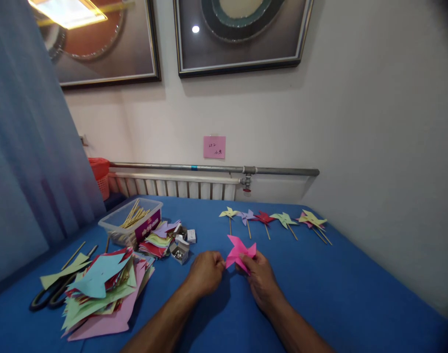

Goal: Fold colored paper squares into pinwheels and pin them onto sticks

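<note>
A bright pink paper pinwheel [237, 251] is pinched between the thumb and fingers of my right hand [259, 277], above the blue-covered table. My left hand [208, 270] is closed just to its left, with its fingertips near the lower left blade. Whatever those fingers may hold is hidden. Left of my hands, small white boxes of metal pins [179, 253] stand open beside a small stack of cut coloured paper [158, 241]. Beyond my hands lies a row of finished pinwheels on sticks, including a red pinwheel [264, 217] and a purple pinwheel [247, 216].
A clear plastic tub [111, 222] holds wooden sticks [135, 215]. Nearer, a large pile of coloured paper [106, 289] partly covers black-handled scissors [49, 298]. A blue curtain [32, 147] hangs at left; a metal pipe [282, 171] and a radiator [175, 188] run along the wall.
</note>
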Action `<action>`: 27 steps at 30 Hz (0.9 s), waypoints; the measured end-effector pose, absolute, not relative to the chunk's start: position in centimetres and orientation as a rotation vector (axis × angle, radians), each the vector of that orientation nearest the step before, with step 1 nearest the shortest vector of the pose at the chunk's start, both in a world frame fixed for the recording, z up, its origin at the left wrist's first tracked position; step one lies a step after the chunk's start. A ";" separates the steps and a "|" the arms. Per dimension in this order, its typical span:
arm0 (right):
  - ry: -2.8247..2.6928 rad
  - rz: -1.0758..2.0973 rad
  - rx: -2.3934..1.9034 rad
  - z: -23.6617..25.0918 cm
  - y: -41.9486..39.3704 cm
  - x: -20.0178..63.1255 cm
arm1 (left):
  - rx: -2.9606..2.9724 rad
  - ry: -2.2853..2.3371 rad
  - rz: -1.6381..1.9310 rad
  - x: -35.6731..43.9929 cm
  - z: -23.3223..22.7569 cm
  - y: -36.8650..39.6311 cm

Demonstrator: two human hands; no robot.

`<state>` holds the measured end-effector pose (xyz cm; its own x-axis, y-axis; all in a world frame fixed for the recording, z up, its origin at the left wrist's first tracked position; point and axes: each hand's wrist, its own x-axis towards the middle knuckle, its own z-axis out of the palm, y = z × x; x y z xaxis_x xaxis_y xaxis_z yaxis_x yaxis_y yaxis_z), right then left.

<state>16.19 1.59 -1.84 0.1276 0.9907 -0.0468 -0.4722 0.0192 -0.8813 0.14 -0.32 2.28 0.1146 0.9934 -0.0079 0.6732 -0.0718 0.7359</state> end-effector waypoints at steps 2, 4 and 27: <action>-0.742 1.333 -0.920 -1.6 1.5 16.3 | 1.804 1.597 0.722 0.2 2.0 -0.2; -0.739 1.351 -0.926 -1.5 1.4 16.4 | 1.794 1.581 0.743 0.2 1.8 -0.1; -0.711 1.359 -0.928 -1.4 1.4 16.6 | 1.811 1.578 0.756 0.3 1.6 -0.1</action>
